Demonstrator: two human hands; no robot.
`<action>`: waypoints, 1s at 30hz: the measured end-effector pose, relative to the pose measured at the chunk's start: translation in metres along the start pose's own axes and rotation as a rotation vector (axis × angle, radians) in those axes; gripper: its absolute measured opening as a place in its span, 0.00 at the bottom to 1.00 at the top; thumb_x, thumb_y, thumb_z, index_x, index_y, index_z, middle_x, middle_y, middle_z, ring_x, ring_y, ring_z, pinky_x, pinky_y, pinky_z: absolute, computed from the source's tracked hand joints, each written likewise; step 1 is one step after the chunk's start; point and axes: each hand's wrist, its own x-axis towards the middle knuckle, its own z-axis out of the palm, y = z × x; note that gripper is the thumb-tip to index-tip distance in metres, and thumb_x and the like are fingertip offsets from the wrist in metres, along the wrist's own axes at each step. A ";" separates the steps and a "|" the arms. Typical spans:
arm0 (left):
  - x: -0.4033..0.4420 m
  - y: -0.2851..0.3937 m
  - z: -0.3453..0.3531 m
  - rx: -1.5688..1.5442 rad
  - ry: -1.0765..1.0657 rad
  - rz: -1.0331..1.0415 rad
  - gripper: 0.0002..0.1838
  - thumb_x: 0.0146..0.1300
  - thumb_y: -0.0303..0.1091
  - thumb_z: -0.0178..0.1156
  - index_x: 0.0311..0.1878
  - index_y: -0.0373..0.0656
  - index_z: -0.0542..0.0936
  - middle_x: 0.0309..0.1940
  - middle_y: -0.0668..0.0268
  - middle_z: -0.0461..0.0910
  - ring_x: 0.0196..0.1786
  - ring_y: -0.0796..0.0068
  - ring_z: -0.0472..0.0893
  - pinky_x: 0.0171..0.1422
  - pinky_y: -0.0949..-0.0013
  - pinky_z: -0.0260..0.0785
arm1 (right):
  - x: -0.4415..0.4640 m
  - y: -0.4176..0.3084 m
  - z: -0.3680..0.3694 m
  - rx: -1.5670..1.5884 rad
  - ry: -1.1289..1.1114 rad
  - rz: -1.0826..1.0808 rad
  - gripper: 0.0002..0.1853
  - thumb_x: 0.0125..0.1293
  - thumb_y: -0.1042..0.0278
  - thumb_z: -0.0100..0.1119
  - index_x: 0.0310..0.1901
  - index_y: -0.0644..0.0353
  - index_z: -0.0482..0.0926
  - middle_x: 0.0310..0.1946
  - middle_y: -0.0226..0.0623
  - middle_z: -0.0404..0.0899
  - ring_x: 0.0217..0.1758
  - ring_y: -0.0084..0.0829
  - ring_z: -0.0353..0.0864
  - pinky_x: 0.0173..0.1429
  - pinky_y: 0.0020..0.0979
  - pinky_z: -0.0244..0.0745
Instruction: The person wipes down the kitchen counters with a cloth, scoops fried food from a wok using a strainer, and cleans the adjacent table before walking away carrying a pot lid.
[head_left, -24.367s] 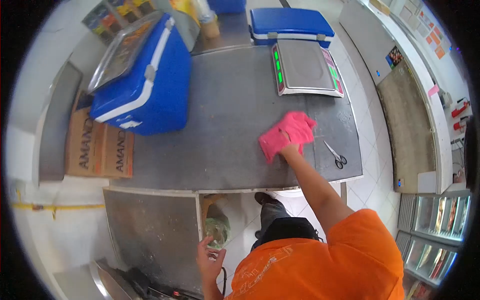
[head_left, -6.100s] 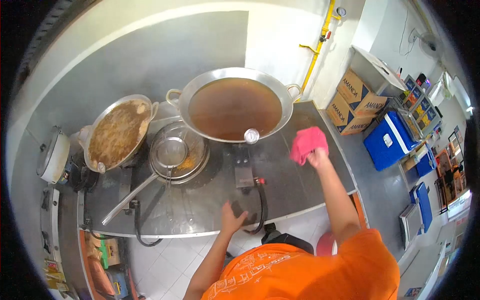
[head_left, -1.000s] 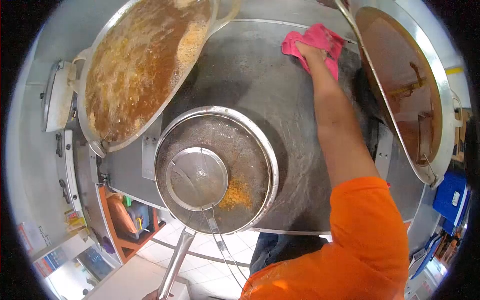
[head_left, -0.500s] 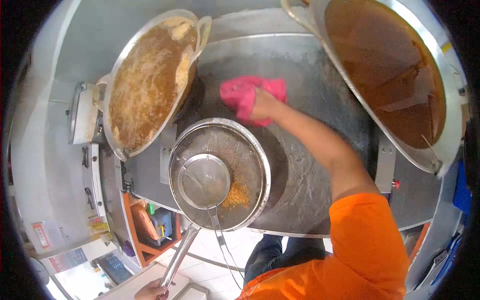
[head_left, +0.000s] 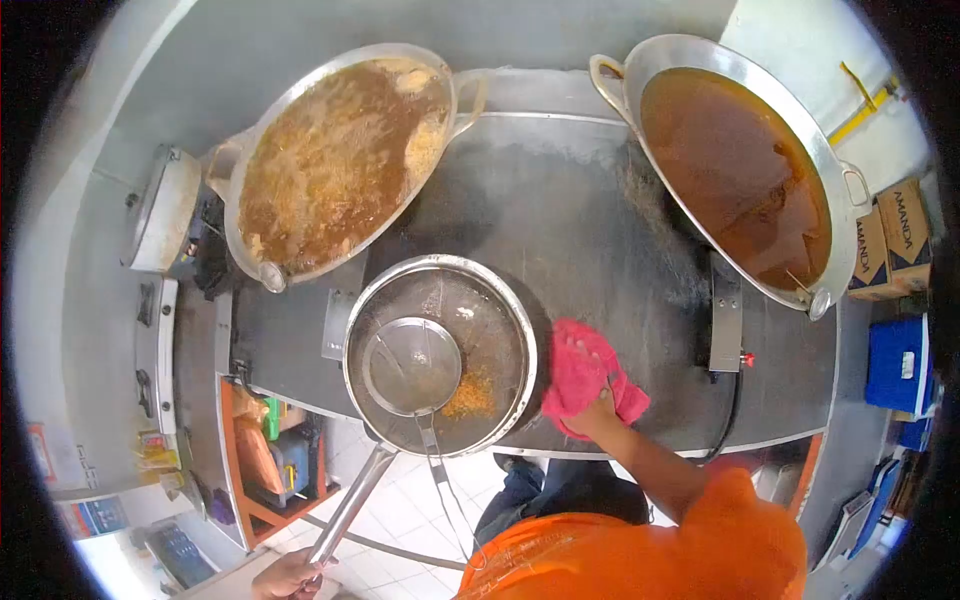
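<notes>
My right hand [head_left: 597, 415] presses a pink cloth [head_left: 585, 375] onto the dark metal counter [head_left: 560, 220], near its front edge. At the lower left, my left hand [head_left: 290, 574] is closed round the long metal handle of a large round strainer [head_left: 440, 358]. A smaller mesh strainer [head_left: 411, 366] and some orange crumbs [head_left: 470, 392] lie inside the large one. The cloth is just right of the strainer's rim.
A wide pan of bubbling oil with food [head_left: 340, 165] stands at the back left. Another pan of brown liquid [head_left: 740, 180] stands at the back right, above a metal burner fitting [head_left: 726, 318] with a black hose. Cardboard boxes [head_left: 905, 235] and a blue cooler [head_left: 897, 365] are far right.
My right hand and the cloth have come from the back of the counter toward its front edge, right of the strainer. My left hand still holds the handle. The view has shifted.
</notes>
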 end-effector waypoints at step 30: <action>-0.004 0.017 0.014 -0.167 0.050 -0.133 0.21 0.71 0.39 0.63 0.62 0.44 0.72 0.21 0.72 0.61 0.20 0.83 0.58 0.21 0.74 0.50 | 0.269 0.070 0.097 0.223 0.185 -0.548 0.33 0.63 0.55 0.61 0.68 0.59 0.70 0.68 0.50 0.71 0.72 0.52 0.68 0.77 0.44 0.61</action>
